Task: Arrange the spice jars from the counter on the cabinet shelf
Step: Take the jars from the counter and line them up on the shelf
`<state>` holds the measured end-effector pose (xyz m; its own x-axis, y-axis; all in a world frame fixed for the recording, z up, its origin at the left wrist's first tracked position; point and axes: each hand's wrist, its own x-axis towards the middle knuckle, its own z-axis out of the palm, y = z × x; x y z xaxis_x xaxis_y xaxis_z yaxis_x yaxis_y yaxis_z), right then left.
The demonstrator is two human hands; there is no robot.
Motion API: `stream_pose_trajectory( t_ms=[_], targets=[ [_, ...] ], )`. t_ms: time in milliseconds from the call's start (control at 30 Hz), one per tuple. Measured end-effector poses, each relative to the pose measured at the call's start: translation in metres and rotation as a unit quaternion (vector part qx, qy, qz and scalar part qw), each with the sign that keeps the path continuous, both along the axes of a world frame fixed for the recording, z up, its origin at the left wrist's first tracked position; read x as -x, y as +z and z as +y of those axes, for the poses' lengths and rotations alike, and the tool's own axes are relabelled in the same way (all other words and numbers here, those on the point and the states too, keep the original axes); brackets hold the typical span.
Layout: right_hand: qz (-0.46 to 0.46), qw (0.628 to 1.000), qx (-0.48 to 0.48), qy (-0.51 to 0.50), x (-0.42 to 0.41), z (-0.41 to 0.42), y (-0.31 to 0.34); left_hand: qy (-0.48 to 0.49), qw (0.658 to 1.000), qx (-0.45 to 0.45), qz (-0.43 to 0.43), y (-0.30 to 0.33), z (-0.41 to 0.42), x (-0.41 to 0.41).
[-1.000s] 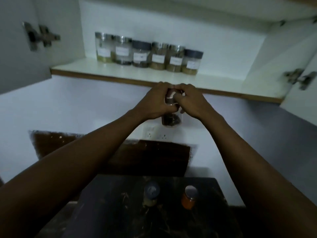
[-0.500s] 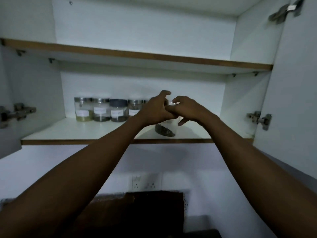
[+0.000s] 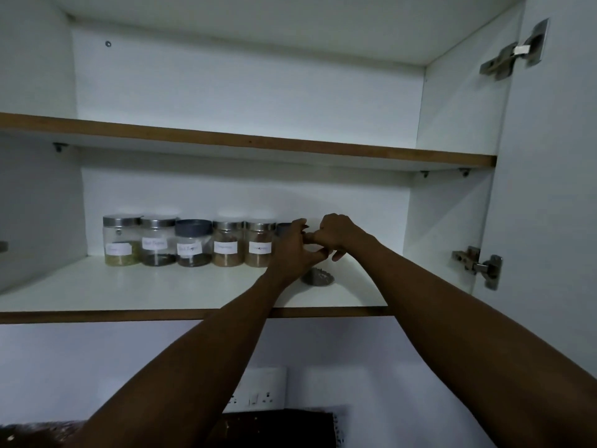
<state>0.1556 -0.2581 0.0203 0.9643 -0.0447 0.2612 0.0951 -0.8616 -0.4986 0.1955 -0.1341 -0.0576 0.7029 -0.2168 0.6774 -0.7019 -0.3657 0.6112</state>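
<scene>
A clear spice jar (image 3: 318,277) with dark contents stands on the white lower cabinet shelf (image 3: 193,287), at the right end of a row of labelled jars. Only its base shows below my hands. My left hand (image 3: 292,252) wraps its left side and my right hand (image 3: 339,236) grips its top. The row holds several jars: steel-lidded jars (image 3: 122,240) (image 3: 158,241), a dark-lidded jar (image 3: 193,243), two brown-filled jars (image 3: 227,244) (image 3: 260,244), and a dark-lidded jar (image 3: 283,228) mostly hidden behind my left hand.
The upper shelf (image 3: 245,144) runs above, bare where visible. The open right door carries metal hinges (image 3: 478,265) (image 3: 510,56). White shelf surface lies to the right of the jar up to the side wall. A wall socket (image 3: 258,394) sits below the cabinet.
Both hands carried the jar up from below the shelf edge, over it and back onto the shelf. The view tilted upward, so the counter dropped out of sight.
</scene>
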Motion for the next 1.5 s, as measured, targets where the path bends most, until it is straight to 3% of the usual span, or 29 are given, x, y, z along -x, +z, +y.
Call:
stream_pose_trajectory(
  t_ms=[133,267,433,567,767,1233,1500],
  targets=[
    [-0.019,1.0,-0.003,-0.006,-0.019,-0.005,-0.002,0.021,1.0,-0.001,-0.01,-0.003,-0.003,-0.02],
    [-0.041,0.997,0.055,-0.02,-0.035,-0.016,-0.004,0.052,0.998,0.014,-0.027,-0.011,-0.015,-0.032],
    [-0.008,0.999,0.014,0.028,-0.046,-0.037,0.003,0.042,0.999,-0.014,-0.009,-0.022,-0.017,-0.032],
    [-0.039,0.993,-0.058,0.09,-0.046,-0.05,-0.007,0.057,0.998,-0.031,-0.015,-0.025,-0.015,-0.033],
    [-0.109,0.993,0.039,0.024,-0.062,-0.056,-0.023,0.086,0.995,-0.039,0.036,-0.025,-0.016,-0.035],
    [-0.089,0.994,-0.043,0.046,-0.074,-0.059,-0.023,0.132,0.981,-0.141,0.028,-0.026,-0.014,-0.032],
    [-0.096,0.995,-0.012,0.033,-0.078,-0.059,-0.017,0.142,0.974,-0.176,0.007,-0.029,-0.015,-0.034]
  ],
)
